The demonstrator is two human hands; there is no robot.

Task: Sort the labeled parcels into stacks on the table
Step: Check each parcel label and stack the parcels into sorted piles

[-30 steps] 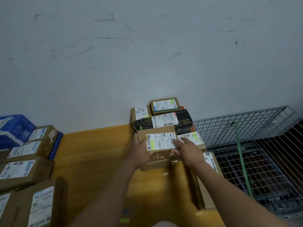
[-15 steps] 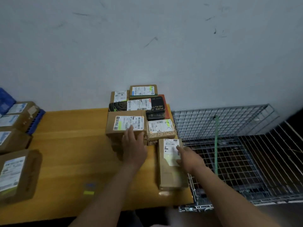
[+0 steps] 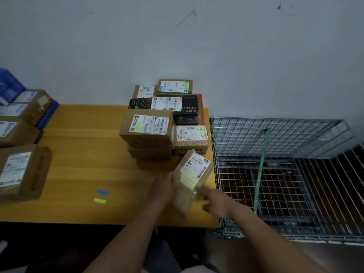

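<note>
A long brown parcel (image 3: 192, 174) with a white label is tilted and blurred above the right front part of the wooden table (image 3: 78, 154). My left hand (image 3: 161, 188) grips its left side, and my right hand (image 3: 214, 201) holds its near right end. Just behind it, a labelled brown box (image 3: 145, 127) tops a stack. A smaller parcel marked 3-2 (image 3: 192, 134) stands to that stack's right. A black parcel (image 3: 167, 105) and two brown boxes (image 3: 174, 86) sit against the wall.
Several labelled brown parcels (image 3: 21, 170) and a blue package (image 3: 7, 85) line the table's left side. Blue and yellow tape marks (image 3: 102, 192) are stuck near the front edge. A wire cage (image 3: 275, 154) with a green strap (image 3: 260, 170) stands right of the table.
Both hands set the brown box on the stack and let go. My right hand reached the long parcel, my left hand joined it, and the parcel has tipped off the table.
</note>
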